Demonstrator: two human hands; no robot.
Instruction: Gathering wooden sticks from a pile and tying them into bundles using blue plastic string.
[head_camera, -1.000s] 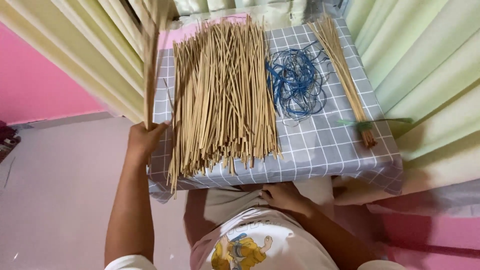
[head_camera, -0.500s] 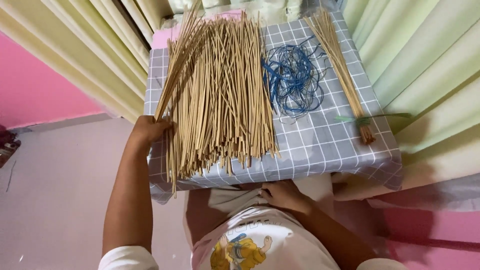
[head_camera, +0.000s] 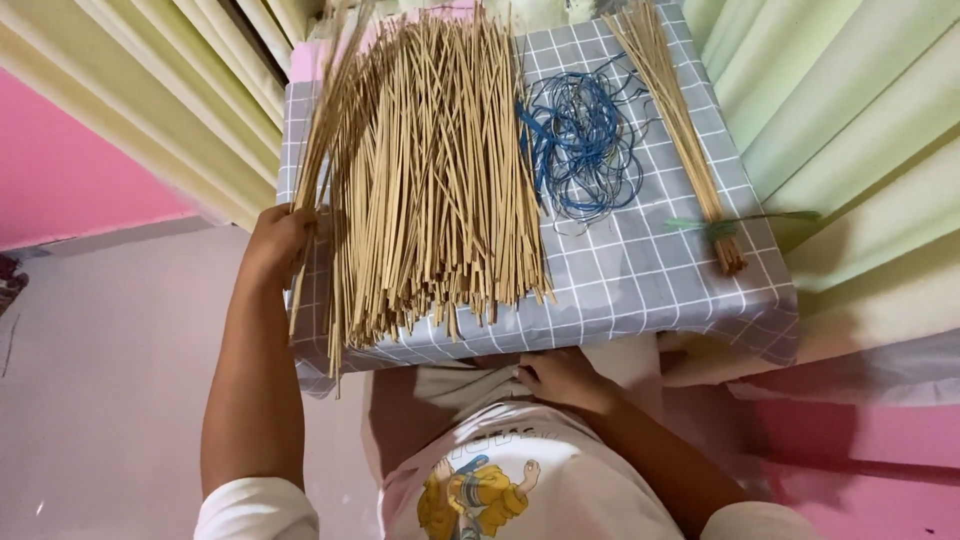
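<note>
Sticks (head_camera: 318, 130): a thin bunch, gripped in my left hand (head_camera: 275, 240) at the table's (head_camera: 640, 290) left edge, beside the big pile (head_camera: 440, 170). I'd keep the ends level. My right hand (head_camera: 560, 378) rests on my lap, fingers loosely curled, empty.

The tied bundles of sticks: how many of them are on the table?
1. The tied bundle lies at the table's right side, bound with green string near its lower end. The other sticks form a loose pile; anything under it is hidden.
</note>
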